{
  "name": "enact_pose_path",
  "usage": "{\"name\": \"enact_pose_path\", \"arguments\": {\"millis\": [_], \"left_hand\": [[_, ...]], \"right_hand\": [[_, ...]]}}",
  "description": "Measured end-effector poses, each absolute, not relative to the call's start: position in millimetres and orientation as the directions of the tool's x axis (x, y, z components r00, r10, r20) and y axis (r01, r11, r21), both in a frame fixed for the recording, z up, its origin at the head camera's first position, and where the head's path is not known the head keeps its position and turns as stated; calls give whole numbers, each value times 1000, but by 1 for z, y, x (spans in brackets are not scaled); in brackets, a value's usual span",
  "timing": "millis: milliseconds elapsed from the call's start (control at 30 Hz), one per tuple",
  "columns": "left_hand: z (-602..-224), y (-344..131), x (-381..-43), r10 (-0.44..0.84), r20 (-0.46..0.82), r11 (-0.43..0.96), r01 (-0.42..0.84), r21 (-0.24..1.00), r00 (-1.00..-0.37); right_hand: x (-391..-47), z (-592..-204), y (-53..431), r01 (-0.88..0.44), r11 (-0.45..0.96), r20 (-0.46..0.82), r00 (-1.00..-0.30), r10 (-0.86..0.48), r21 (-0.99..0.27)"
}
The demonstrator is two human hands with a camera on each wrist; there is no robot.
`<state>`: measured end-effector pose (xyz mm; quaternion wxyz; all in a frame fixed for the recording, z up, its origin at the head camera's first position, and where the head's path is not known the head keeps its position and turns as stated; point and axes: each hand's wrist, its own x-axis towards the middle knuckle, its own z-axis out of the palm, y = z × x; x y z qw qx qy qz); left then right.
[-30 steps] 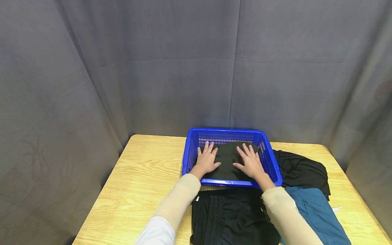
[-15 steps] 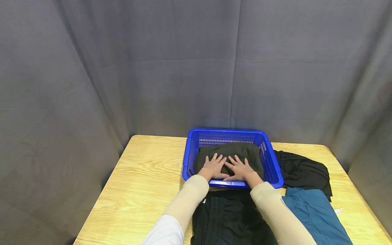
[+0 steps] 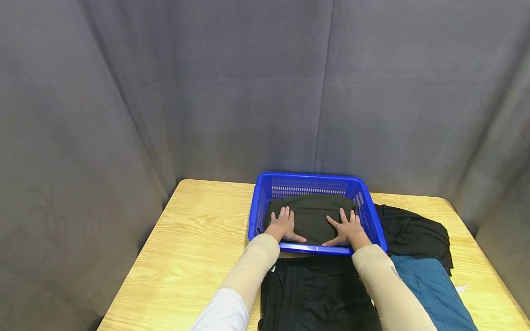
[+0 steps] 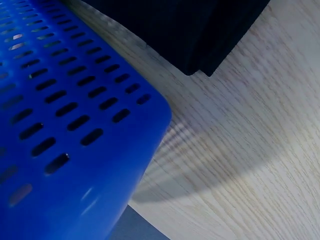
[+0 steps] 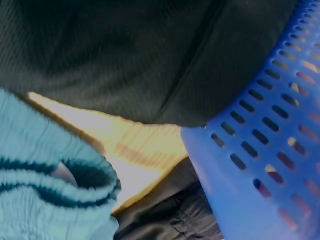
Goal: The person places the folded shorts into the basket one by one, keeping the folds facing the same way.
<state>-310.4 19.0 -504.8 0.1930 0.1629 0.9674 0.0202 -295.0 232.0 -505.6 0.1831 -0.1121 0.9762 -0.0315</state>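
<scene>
Blue basket [image 3: 310,175] sits near the back of the bench [image 3: 194,243], with a folded dark olive garment [image 3: 314,216] lying flat inside; my guess is it's laid flat so it fits within the walls, and the hands are set apart to keep it even at both ends; a black garment [image 3: 323,294] lies in front of the basket, a teal garment [image 3: 432,289] and a rumpled black piece [image 3: 414,234] off to the right, probably just to stay out of the way; left hand [image 3: 283,226] has fingers spread, resting on the olive cloth toward its left end; right hand [image 3: 347,230] is splayed too, on the right end; both look released, gripping nothing; wrist views give no clear look at the fingers.
</scene>
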Motion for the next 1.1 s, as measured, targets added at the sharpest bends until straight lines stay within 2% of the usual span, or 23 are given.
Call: {"name": "enact_pose_path", "arguments": {"millis": [133,333,467,767,967,1100], "left_hand": [[-503,19,-311,303,-399,953,282,111,-866],[-504,13,-314,297,-450,951,305,58,-842],[-508,14,-316,289,-451,953,299,50,-844],[-512,15,-322,241,-476,961,275,-2,-846],[-513,19,-325,181,-517,976,219,-13,-836],[-520,18,-324,184,-494,977,213,-3,-850]], "right_hand": [[-292,-503,234,-193,974,-399,-889,-225,-121],[-288,-498,233,-180,980,-412,-889,-201,-91],[-286,-495,231,-173,984,-411,-895,-176,-44],[-286,-494,227,-83,996,-475,-876,-86,-27],[-286,-494,226,-90,996,-474,-876,-87,-16],[-285,-493,226,-74,997,-477,-876,-70,-11]]}}
